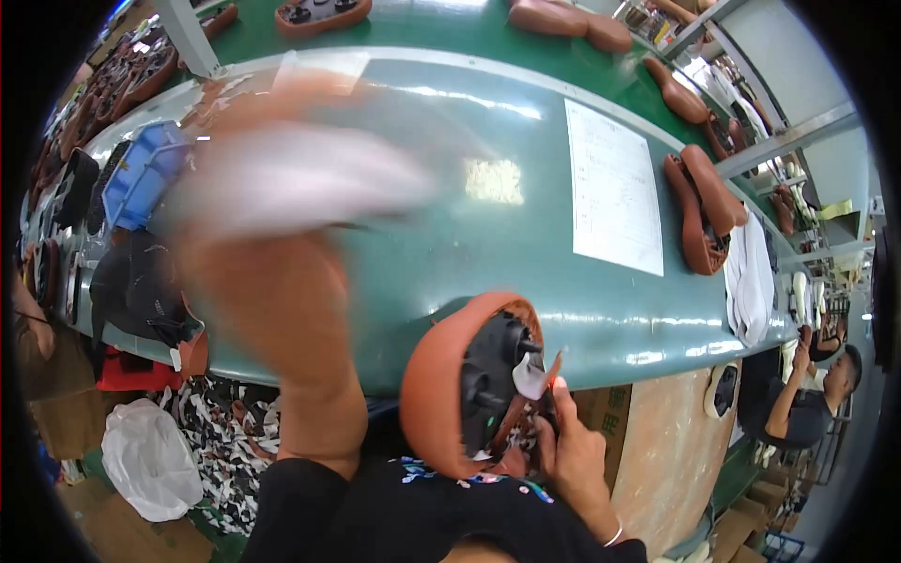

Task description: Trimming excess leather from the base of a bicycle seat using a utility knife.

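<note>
Left hand [282, 281] blurred beyond detail

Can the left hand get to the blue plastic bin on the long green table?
Probably yes. The left hand is raised and blurred, holding something white and blurred, close beside the blue plastic bin at the left end of the long green table. Nothing seems to stand between them, though that hand is already full.
</note>
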The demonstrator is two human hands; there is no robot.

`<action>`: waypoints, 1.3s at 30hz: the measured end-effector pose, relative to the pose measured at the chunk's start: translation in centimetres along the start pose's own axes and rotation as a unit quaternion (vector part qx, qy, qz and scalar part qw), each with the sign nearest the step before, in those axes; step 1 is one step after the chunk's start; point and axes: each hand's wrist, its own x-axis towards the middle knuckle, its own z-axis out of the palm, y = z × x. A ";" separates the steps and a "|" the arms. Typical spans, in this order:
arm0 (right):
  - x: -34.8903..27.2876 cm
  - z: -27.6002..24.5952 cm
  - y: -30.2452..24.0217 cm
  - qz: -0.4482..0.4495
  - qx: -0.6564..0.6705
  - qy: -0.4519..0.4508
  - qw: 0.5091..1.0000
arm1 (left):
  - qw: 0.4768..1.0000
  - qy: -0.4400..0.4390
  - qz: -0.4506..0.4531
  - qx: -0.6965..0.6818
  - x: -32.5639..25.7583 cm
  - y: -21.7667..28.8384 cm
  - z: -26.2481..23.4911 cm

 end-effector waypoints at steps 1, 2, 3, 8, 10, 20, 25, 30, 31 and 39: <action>0.0 0.2 0.2 -0.011 -0.002 0.023 1.000 | 0.995 -0.030 0.030 0.092 0.2 0.3 0.5; 0.4 0.0 0.4 -0.006 -0.003 0.034 0.999 | 0.979 -0.059 0.059 0.184 0.3 0.5 0.9; 1.1 -0.1 0.4 -0.004 0.000 0.039 0.999 | 0.964 -0.143 0.088 0.206 -0.6 -0.4 1.4; 2.5 -2.8 -0.9 -0.086 -0.033 -0.041 0.995 | 0.877 -0.350 0.103 0.312 -3.7 0.5 1.8; 3.0 -3.7 -1.1 -0.097 -0.066 -0.066 0.991 | 0.878 -0.351 0.125 0.301 -5.5 -0.8 3.1; 0.8 -1.7 -2.0 -0.067 -0.106 -0.091 0.988 | 0.895 -0.161 -0.348 -0.228 -3.2 -2.2 1.1; 1.6 0.1 -2.3 -0.076 -0.030 -0.029 0.996 | 0.868 0.031 -0.305 -0.390 -4.1 -3.3 -1.2; 3.9 -1.2 -0.9 -0.087 0.219 0.135 0.962 | 0.956 -0.233 -0.162 -0.070 -5.0 -3.0 -0.2; 4.6 -1.6 -1.1 -0.088 0.220 0.135 0.962 | 0.961 -0.251 -0.107 -0.040 -5.0 -3.1 -0.1; 6.5 -2.2 -2.2 -0.204 -0.144 -0.026 0.968 | 0.831 0.061 -0.370 -0.411 -5.4 -4.2 -1.4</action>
